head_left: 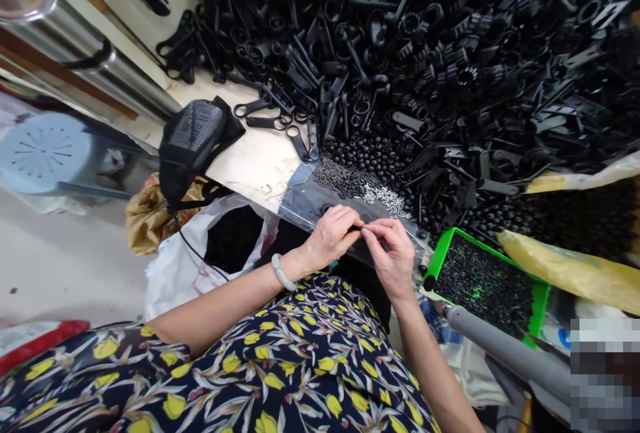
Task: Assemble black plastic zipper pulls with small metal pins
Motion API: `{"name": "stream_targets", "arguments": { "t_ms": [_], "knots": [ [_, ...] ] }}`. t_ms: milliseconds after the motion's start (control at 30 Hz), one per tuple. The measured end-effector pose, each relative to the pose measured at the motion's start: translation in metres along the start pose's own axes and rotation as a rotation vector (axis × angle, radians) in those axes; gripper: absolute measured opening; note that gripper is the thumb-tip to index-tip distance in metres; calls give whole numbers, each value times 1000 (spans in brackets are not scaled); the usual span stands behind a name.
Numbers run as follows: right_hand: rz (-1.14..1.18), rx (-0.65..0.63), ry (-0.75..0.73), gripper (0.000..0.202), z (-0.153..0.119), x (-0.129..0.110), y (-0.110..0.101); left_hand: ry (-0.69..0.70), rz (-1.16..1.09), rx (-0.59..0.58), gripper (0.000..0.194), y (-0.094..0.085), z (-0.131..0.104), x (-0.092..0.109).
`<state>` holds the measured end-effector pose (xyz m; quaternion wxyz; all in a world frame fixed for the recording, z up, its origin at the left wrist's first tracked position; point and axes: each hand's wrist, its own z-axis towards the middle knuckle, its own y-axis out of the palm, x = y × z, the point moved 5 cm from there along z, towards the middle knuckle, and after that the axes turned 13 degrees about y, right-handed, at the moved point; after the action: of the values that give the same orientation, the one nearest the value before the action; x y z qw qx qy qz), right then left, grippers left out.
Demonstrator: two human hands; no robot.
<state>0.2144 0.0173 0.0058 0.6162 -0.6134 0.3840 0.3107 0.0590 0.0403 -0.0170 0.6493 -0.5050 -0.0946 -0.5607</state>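
My left hand [331,236], with a pale bangle [283,273] on its wrist, is closed in a pinch on a small black part [358,227]. My right hand [393,258] meets it fingertip to fingertip and pinches at the same spot. What the right fingers hold is too small to make out. Just beyond both hands, on the dark mat [306,196], lie small silver pins [387,199], tiny dark pieces [335,176] and round black beads [373,156].
A large heap of black plastic parts [350,39] fills the back. Right of my hands stands a green tray [443,249] of small black pieces, near a grey cylindrical tool [500,343]. At left are a black mesh cap [197,139], a steel flask [125,73] and a blue stool [45,149].
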Motion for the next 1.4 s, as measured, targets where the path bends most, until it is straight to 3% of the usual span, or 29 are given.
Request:
{"name": "stream_targets", "arguments": {
  "t_ms": [267,333,433,500,600,667,733,800,900,1067,1233,1400],
  "knots": [
    [-226,93,-135,15,-8,-12,0,87,18,54,11,-1,-8,1],
    [-183,81,-154,21,-28,-12,-9,99,19,71,13,-1,-8,1],
    [-177,101,-143,24,-79,-6,-34,99,20,86,14,-2,-7,2],
    [-202,211,-61,16,-114,6,-61,100,13,84,13,-2,-6,2],
    [-38,632,167,4,-140,29,-116,119,-14,88,11,-3,-7,2],
    [136,739,154,32,-130,35,-139,135,-35,102,11,-5,-7,3],
    [227,633,105,66,-100,33,-149,130,-57,110,12,-6,-7,2],
    [295,564,42,69,-69,22,-151,115,-83,100,12,-7,-6,1],
    [398,449,-78,41,-32,-4,-135,100,-113,66,10,-7,-4,-1],
    [517,228,-206,28,2,-48,-66,95,-106,30,8,-9,-1,-2],
    [536,224,-243,18,22,-70,-15,101,-131,16,11,-11,0,0],
    [505,213,-239,15,30,-74,-2,102,-150,33,12,-11,0,0]
  ]
}}
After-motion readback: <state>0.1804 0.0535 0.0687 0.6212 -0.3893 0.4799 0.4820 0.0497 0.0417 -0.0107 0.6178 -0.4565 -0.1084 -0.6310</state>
